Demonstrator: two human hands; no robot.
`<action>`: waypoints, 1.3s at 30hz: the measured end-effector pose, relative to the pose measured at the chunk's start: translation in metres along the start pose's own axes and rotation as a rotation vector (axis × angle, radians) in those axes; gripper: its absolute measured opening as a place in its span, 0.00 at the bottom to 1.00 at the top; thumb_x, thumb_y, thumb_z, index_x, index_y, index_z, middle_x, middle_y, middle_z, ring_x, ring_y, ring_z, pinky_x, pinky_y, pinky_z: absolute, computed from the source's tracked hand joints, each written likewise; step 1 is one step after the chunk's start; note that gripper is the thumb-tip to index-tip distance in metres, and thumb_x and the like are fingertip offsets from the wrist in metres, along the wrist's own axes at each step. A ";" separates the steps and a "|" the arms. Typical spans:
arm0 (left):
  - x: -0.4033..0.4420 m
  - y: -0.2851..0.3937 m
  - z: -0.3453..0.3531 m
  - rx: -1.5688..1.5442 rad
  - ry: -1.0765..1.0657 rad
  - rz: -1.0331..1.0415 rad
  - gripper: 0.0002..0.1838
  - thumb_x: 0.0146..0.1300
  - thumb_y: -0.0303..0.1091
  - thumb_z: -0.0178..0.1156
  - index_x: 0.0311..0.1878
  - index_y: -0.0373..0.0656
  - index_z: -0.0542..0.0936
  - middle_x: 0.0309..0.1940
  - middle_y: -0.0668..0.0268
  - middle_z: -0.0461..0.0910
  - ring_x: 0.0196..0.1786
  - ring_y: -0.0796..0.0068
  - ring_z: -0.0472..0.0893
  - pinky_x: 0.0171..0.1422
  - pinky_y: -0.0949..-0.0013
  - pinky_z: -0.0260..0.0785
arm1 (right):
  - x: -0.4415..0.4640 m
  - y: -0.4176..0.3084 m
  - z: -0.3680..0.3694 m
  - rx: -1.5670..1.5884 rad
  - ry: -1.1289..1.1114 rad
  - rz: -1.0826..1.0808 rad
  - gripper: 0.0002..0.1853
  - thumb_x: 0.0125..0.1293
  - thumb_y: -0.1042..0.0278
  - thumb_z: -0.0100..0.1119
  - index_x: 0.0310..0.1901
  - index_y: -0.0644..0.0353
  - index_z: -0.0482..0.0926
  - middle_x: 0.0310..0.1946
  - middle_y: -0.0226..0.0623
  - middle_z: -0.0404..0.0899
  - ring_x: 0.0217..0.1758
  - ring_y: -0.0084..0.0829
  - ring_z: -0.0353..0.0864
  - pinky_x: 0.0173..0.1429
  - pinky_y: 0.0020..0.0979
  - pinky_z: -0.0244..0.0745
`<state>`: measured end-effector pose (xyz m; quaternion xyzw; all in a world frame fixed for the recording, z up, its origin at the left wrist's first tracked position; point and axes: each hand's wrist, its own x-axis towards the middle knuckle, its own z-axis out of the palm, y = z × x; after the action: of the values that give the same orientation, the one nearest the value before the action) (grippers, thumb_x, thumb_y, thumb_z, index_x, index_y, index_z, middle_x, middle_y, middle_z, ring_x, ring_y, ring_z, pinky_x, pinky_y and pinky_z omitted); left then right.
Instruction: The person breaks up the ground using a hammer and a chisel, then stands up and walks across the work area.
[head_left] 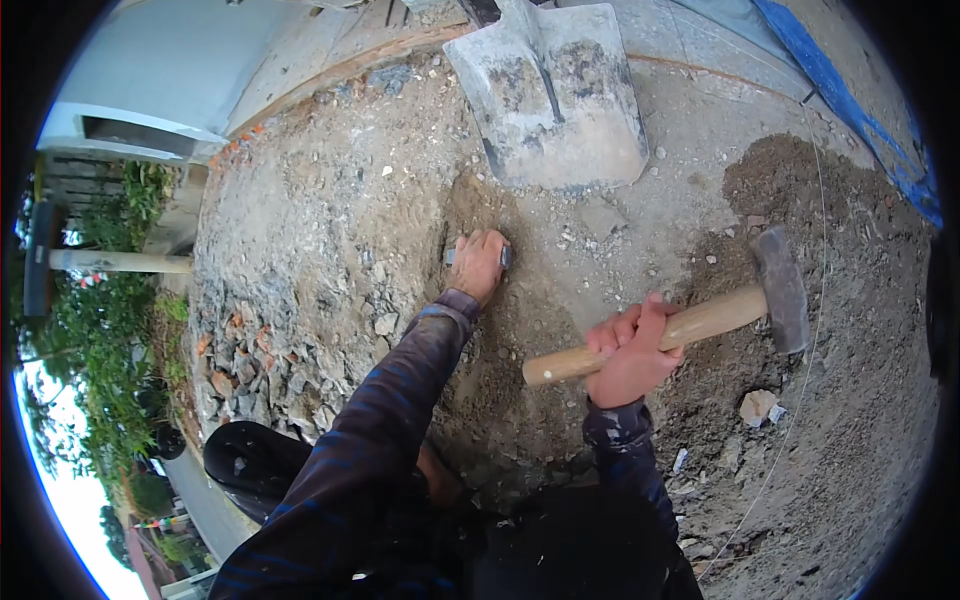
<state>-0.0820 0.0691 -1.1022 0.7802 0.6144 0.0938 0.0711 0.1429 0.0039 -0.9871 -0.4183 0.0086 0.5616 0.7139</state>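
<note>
My right hand [632, 352] is wrapped around the wooden handle of a sledgehammer [722, 312], near the handle's middle. The dark, worn steel head [783, 290] points to the right, above the dirt. Over a shallow trench in the soil, my left hand [478, 265] is closed on a short grey piece [505, 257] that looks like metal. Only its two ends show on either side of my fingers; the rest is hidden, so its exact kind cannot be told.
A dirt-caked shovel [560, 110] lies beyond my hands. Broken rubble [255, 360] is heaped at the left. A thin string [822, 230] runs down the right side, near a blue tarp [850, 100]. A pale stone [760, 407] lies below the hammer head.
</note>
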 end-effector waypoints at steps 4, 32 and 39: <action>0.002 -0.004 0.003 0.003 0.019 0.017 0.14 0.54 0.24 0.59 0.44 0.45 0.74 0.38 0.60 0.76 0.49 0.57 0.75 0.55 0.57 0.61 | -0.029 0.090 -0.037 -0.692 -0.295 0.600 0.12 0.69 0.69 0.56 0.29 0.58 0.66 0.14 0.26 0.62 0.11 0.20 0.62 0.14 0.28 0.60; -0.067 -0.119 -0.138 0.147 0.710 -0.568 0.04 0.66 0.29 0.54 0.37 0.39 0.71 0.30 0.55 0.73 0.36 0.56 0.74 0.43 0.58 0.65 | 0.001 0.042 -0.094 -0.426 -0.093 0.530 0.08 0.66 0.69 0.57 0.32 0.57 0.68 0.14 0.26 0.63 0.09 0.20 0.61 0.11 0.27 0.59; -0.015 -0.087 -0.113 -0.446 0.624 -0.235 0.05 0.70 0.25 0.49 0.43 0.40 0.63 0.35 0.65 0.65 0.36 0.74 0.66 0.45 0.67 0.64 | 0.003 0.050 -0.101 -0.471 -0.058 0.545 0.09 0.66 0.68 0.56 0.30 0.54 0.67 0.14 0.24 0.61 0.10 0.20 0.60 0.13 0.28 0.59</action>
<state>-0.1940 0.0741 -1.0130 0.6040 0.6562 0.4484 0.0588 0.1503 -0.0542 -1.0838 -0.5377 -0.0301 0.7295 0.4217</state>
